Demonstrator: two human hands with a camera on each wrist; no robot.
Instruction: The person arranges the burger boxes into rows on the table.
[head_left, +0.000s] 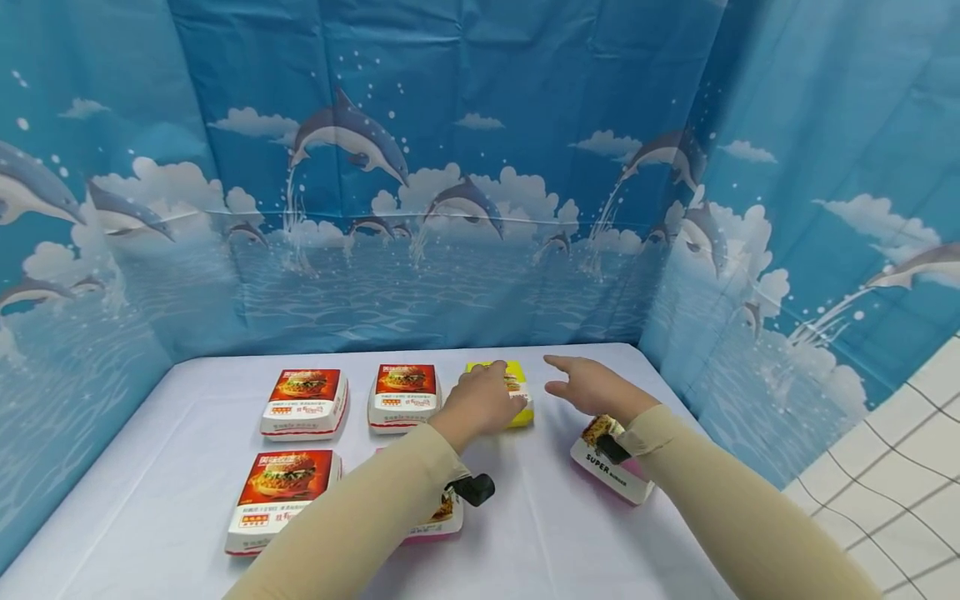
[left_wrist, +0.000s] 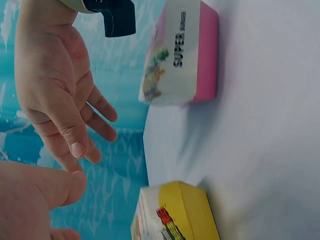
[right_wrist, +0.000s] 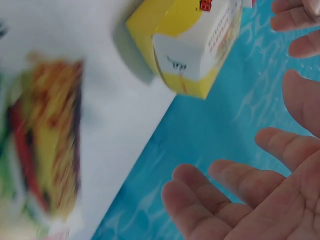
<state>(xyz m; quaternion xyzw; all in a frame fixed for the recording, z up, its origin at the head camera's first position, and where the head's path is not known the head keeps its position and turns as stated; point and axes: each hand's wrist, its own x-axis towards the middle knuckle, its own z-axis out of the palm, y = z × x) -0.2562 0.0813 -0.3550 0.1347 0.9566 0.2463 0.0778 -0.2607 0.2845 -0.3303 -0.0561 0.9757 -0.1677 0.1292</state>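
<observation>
Over the table, my left hand (head_left: 482, 400) hovers above a yellow and white burger box (head_left: 524, 415), partly covering it in the head view. The left wrist view shows the box (left_wrist: 182, 215) apart from the thumb (left_wrist: 45, 185). My right hand (head_left: 597, 388) is raised to the right of that box, its fingers spread and holding nothing. Below the right wrist lies a white and pink "SUPER BURGER" box (head_left: 609, 477), partly hidden by the wrist camera. In the right wrist view, the right palm (right_wrist: 285, 200) faces up beside the yellow box (right_wrist: 185, 50).
Red and white burger boxes stand at the back left (head_left: 303, 406), back middle (head_left: 405, 400) and front left (head_left: 281, 500). Another pink-edged box (head_left: 442, 523) is mostly hidden under the left forearm. A blue dolphin curtain (head_left: 450, 275) hangs behind the white table (head_left: 547, 517).
</observation>
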